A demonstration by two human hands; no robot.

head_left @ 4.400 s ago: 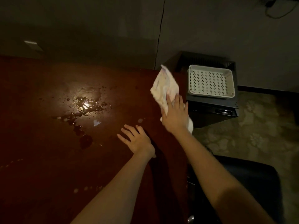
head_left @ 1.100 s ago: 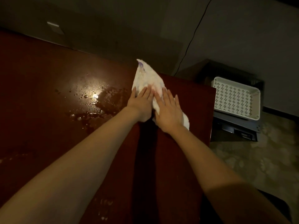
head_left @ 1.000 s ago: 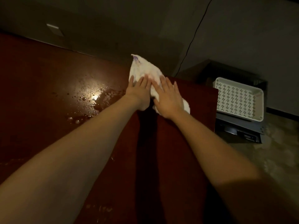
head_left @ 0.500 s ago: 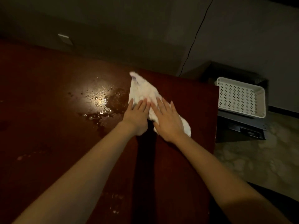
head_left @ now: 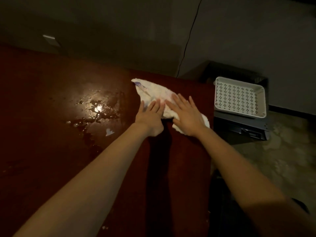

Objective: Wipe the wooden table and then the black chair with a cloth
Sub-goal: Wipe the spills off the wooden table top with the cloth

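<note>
Cloth (head_left: 154,93) drawn nearer; both hands, left hand (head_left: 150,117) and right hand (head_left: 185,115), flat upon it, side by side; spill (head_left: 95,112) left of hands remains on bench (head_left: 51,151); chair unwiped.

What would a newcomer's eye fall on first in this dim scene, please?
Probably the white cloth, pressed flat by the left hand and right hand near the far right corner of the wooden table. Left of it, a wet spill glints. Beyond the table's right edge sits a white perforated tray.

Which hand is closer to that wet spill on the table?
Left. The left hand presses the cloth just right of the spill; the right hand presses it farther right, near the table's edge.
</note>
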